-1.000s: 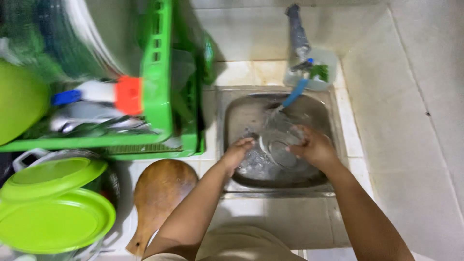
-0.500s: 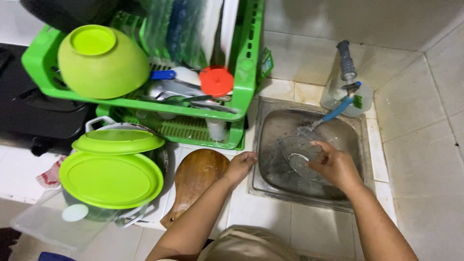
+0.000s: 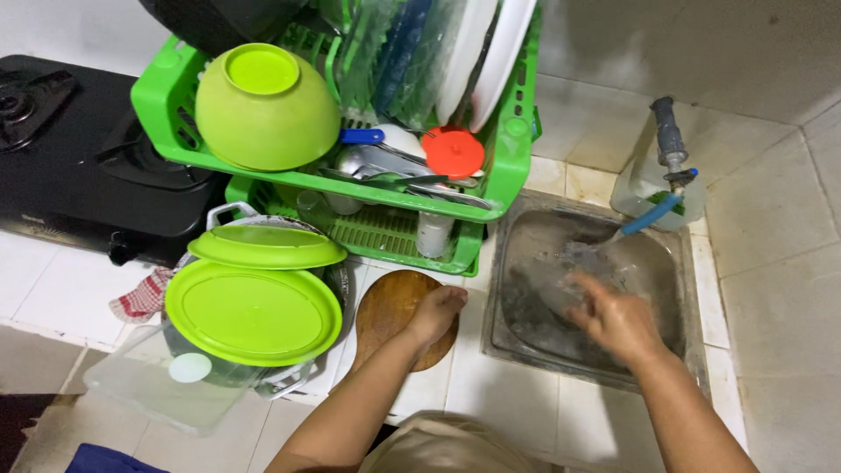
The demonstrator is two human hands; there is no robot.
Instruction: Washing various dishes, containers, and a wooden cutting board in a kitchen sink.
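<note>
Left hand [image 3: 435, 313] rests loosely curled on the round wooden board [image 3: 392, 317] beside the sink [image 3: 517, 337], holding nothing; right hand [image 3: 616, 319] grips a blurred clear glass dish [image 3: 569, 273] inside it, under the tap [image 3: 653, 213]

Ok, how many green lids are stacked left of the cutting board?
2. The larger lid sits on a pot by the board; the smaller lid lies just behind it, overlapping its far edge. More may be hidden underneath.
</note>
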